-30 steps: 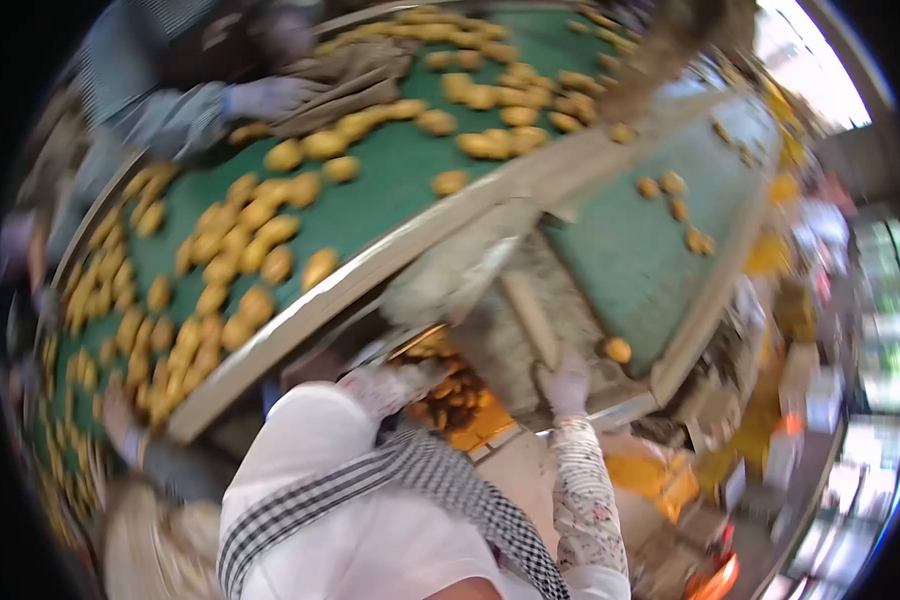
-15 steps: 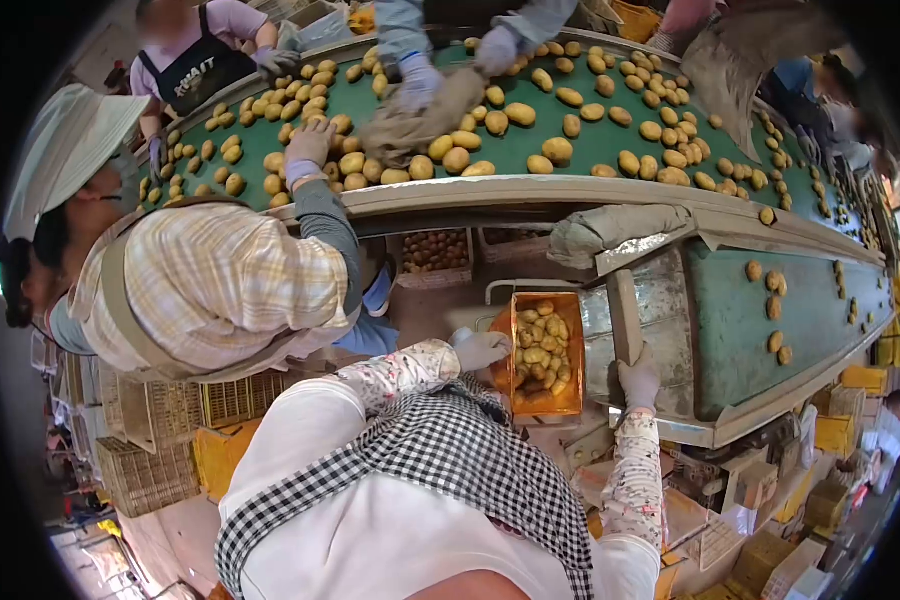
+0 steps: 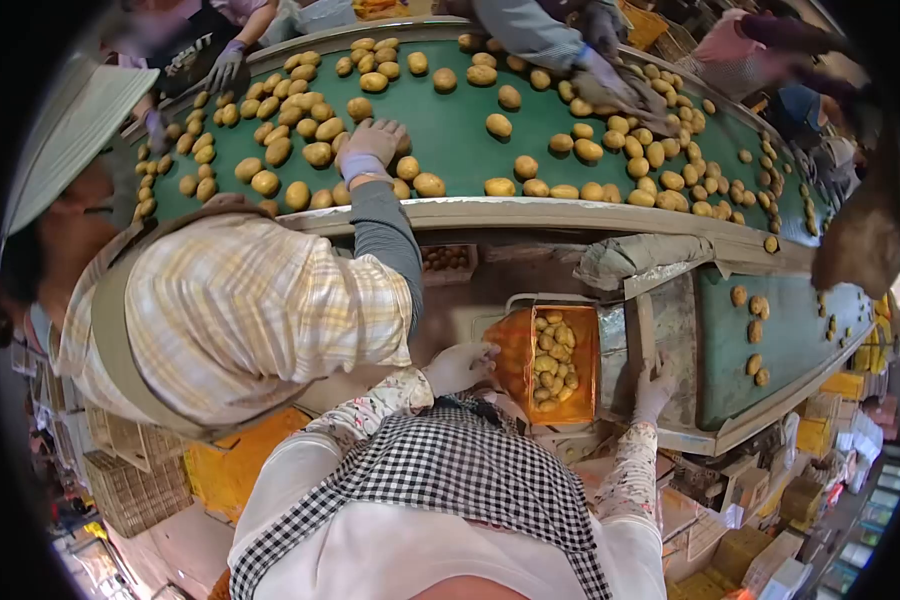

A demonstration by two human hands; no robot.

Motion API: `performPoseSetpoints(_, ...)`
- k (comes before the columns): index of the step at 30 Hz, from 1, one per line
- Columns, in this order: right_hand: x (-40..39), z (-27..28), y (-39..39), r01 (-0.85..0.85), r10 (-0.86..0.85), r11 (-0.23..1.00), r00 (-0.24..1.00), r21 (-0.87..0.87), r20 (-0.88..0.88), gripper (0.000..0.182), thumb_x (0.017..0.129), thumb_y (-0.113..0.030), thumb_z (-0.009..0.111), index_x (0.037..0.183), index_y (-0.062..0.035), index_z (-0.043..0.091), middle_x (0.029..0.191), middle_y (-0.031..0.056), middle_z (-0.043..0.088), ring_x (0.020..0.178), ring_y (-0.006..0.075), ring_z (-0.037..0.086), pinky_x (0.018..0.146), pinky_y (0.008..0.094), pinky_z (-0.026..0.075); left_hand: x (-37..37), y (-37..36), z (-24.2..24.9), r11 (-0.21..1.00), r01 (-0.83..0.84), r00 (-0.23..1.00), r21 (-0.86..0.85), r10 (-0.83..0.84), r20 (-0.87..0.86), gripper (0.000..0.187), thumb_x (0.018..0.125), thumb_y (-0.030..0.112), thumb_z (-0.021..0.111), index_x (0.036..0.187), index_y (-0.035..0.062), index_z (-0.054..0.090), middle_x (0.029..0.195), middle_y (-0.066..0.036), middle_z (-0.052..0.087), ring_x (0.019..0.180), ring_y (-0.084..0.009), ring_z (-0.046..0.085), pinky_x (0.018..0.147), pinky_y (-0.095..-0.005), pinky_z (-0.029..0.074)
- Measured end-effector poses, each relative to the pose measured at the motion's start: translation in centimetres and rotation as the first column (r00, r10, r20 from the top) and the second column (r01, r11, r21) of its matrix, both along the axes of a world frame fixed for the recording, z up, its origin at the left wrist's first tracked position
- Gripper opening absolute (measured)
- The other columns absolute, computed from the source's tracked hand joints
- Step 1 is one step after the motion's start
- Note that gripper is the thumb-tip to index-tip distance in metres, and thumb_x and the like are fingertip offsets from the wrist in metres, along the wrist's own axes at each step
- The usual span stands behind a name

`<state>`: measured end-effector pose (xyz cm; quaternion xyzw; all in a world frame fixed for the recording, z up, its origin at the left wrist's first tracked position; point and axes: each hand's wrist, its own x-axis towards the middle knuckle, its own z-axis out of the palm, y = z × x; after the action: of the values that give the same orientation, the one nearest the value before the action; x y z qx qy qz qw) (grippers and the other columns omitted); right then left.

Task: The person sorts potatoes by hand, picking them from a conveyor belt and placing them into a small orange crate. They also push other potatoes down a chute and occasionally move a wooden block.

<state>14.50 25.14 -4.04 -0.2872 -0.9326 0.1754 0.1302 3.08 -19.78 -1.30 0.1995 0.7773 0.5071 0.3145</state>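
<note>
My left hand (image 3: 460, 368), in a pale glove, is open with loosely bent fingers just left of an orange crate (image 3: 592, 370). Inside the crate lies a heap of potatoes (image 3: 554, 356). My gloved right hand (image 3: 654, 390) is closed around the lower end of a flat bar (image 3: 642, 325) beside a metal chute (image 3: 676, 325). To the right of the chute, a few potatoes (image 3: 758, 306) rest on a lower green belt (image 3: 800, 340).
Many potatoes lie on a wide green conveyor (image 3: 430, 125) beyond me. A co-worker in a plaid shirt (image 3: 240, 310) leans over it on my left. Others work along its far side. A rolled grey cloth (image 3: 638, 258) sits above the chute; stacked crates (image 3: 135, 490) stand at lower left.
My left hand has drawn left, away from the crate's rim. The view has shifted slightly. A co-worker's arm and cloth have swept right across the upper belt.
</note>
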Motion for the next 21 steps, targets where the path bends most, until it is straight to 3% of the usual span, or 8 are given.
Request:
performPoseSetpoints(1,0.8,-1.2,-0.1,0.03,-0.03,0.999,1.0,-0.012,-0.001,0.047,0.094,-0.027,0.068,0.135,-0.005,0.062,0.129,0.0189,0.067,0.12,0.0406,0.06,0.104,0.0485,0.047,-0.3,-0.2,0.0,1.0,-0.01,1.0,0.018,0.01,-0.004,0.044,0.097,0.018,0.066,0.139,0.0047,0.06,0.124,-0.014,0.071,0.105,-0.0241,0.072,0.095,-0.035,0.056)
performPoseSetpoints(4,0.5,-1.8,-2.1,0.117,-0.119,0.993,0.971,0.023,0.207,0.052,0.096,-0.03,0.064,0.141,-0.0066,0.056,0.129,0.0233,0.064,0.118,0.0428,0.061,0.101,0.0485,0.049,-1.4,-0.5,2.1,0.998,-0.001,0.999,-0.062,0.003,0.039,0.041,0.096,0.014,0.063,0.135,0.0027,0.062,0.121,-0.018,0.068,0.111,-0.0277,0.069,0.096,-0.0376,0.055)
performPoseSetpoints(7,0.6,-1.3,-2.6,0.106,-0.114,0.993,0.972,0.049,0.207,0.05,0.097,-0.032,0.062,0.142,-0.0092,0.055,0.125,0.0242,0.064,0.114,0.0439,0.061,0.097,0.0507,0.049,-2.1,0.4,2.6,1.0,0.008,0.999,-0.025,-0.009,-0.036,0.042,0.094,0.014,0.064,0.135,0.0036,0.062,0.123,-0.018,0.068,0.113,-0.0292,0.068,0.096,-0.039,0.054)
performPoseSetpoints(10,0.8,-1.9,-1.9,0.091,-0.103,0.994,0.973,0.067,0.208,0.051,0.099,-0.033,0.061,0.144,-0.0113,0.054,0.121,0.0257,0.066,0.111,0.0453,0.06,0.096,0.0525,0.049,-3.1,2.3,2.9,0.995,0.085,0.948,0.051,-0.066,-0.311,0.047,0.096,0.021,0.064,0.14,0.0044,0.059,0.137,-0.02,0.062,0.127,-0.0345,0.06,0.107,-0.0423,0.048)
performPoseSetpoints(14,0.1,-1.2,-2.3,0.104,-0.112,0.993,0.973,0.051,0.201,0.049,0.097,-0.034,0.062,0.14,-0.0107,0.057,0.118,0.0245,0.067,0.107,0.0445,0.063,0.093,0.053,0.051,-5.4,6.5,3.9,0.991,0.11,0.783,0.074,-0.041,-0.62,0.047,0.098,0.023,0.062,0.141,0.0028,0.057,0.147,-0.023,0.054,0.141,-0.0406,0.046,0.119,-0.0481,0.035)
performPoseSetpoints(15,0.1,-1.1,-2.5,0.114,-0.12,0.993,0.974,0.041,0.192,0.049,0.096,-0.034,0.062,0.138,-0.0103,0.058,0.118,0.0237,0.067,0.106,0.0439,0.063,0.093,0.0527,0.051,-5.9,7.6,6.6,0.994,0.062,0.795,0.086,0.003,-0.607,0.049,0.099,0.025,0.059,0.142,0.0019,0.056,0.151,-0.024,0.049,0.143,-0.0422,0.042,0.122,-0.0511,0.03)
performPoseSetpoints(17,0.4,-1.3,-2.5,0.122,-0.126,0.992,0.975,0.03,0.182,0.047,0.096,-0.035,0.062,0.136,-0.0109,0.06,0.117,0.0227,0.068,0.105,0.0434,0.064,0.092,0.0525,0.051,-7.4,9.5,8.0,0.996,-0.03,0.697,0.085,0.082,-0.712,0.052,0.1,0.028,0.058,0.144,0.0009,0.053,0.155,-0.025,0.044,0.146,-0.0427,0.038,0.122,-0.0504,0.029)
performPoseSetpoints(21,0.5,-0.8,-2.4,0.109,-0.105,0.994,0.987,-0.021,0.119,0.049,0.094,-0.033,0.064,0.136,-0.0081,0.061,0.123,0.0213,0.067,0.113,0.0413,0.063,0.099,0.0498,0.049,-9.4,11.6,9.7,0.987,-0.155,0.621,-0.045,0.062,-0.781,0.057,0.1,0.033,0.057,0.147,0.0011,0.05,0.159,-0.028,0.038,0.149,-0.0457,0.031,0.124,-0.053,0.022)
